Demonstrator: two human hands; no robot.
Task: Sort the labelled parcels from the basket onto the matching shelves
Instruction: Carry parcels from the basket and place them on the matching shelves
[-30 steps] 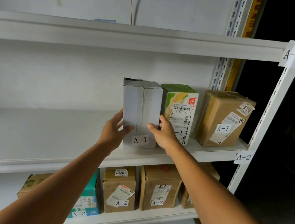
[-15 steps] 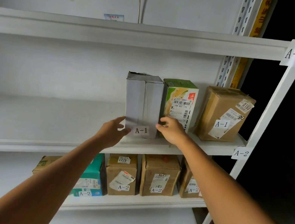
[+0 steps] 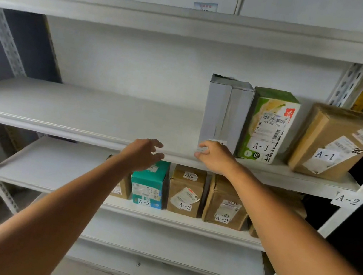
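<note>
Your right hand [image 3: 214, 156] had its fingers [image 3: 201, 151] curled at the foot of the white parcel [image 3: 226, 111], right of frame centre. Whether they pinched its lower edge or only lay against it could not be told. Your left hand [image 3: 142, 153] hung just to the left, before the shelf lip, fingers loosely bent and apart, holding nothing.

The parcel rose straight up from your right fingertips, long axis upright, on the middle shelf [image 3: 83, 108], so the right hand was plainly the nearer. By my judgement it looked placed, and letting go called for care not to tip it toward frame left, where nothing propped it.

Its own label was mostly hidden behind your hand. Just beside it on the right, the green carton [image 3: 267, 125] read "A-1" and "159 K02 170". The brown box [image 3: 334, 142], further right, read "A-1", "0180" and "80". The post tag [image 3: 346, 199] at lower right read "A-2". On the lower shelf [image 3: 50, 162], the teal box [image 3: 149, 182] read "A-2" and the brown parcel [image 3: 186, 191] beside it "0221" and "A-2".
</note>
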